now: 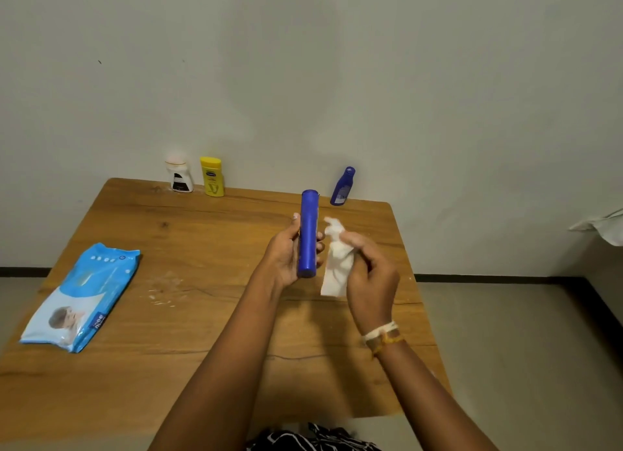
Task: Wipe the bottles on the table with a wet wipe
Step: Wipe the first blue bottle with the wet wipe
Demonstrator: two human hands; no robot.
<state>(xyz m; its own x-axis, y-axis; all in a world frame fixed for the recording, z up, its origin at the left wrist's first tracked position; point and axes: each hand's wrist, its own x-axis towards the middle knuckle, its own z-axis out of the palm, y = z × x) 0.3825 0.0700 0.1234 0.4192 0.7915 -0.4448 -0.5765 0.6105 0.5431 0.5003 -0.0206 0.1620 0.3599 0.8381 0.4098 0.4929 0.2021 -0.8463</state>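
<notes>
**Blue tube in hand, three bottles left at the wall**

I have the tube (308, 235) up off the table (202, 316), held roughly upright over its middle. My left hand (286, 255) is wrapped around it, thumb on the left side and fingertips showing on the right. My right hand (371, 272) is clamped on the wipe (337, 265), bunched and hanging just to the right of the tube. The wipe sits close beside the tube; I can't tell whether it actually touches.

By my reading, this tube is the one being wiped now. Whether it is nearly clean I can't judge. Three more stand along the far edge against the wall: a white bottle (180, 177) and a yellow bottle (212, 177) just beside each other at the left, and a small blue bottle (342, 188) well apart at the right. I can't tell if any has been wiped yet.

The wipe pack (81, 299) lies flat near the left edge, well clear of my hands. There is a faint whitish smear (165, 289) on the wood between pack and hands. The middle of the table gives me room to set the tube down. The far bottles sit tight to the wall, so a reach there risks knocking one over, and the blue one stands near the right corner.
</notes>
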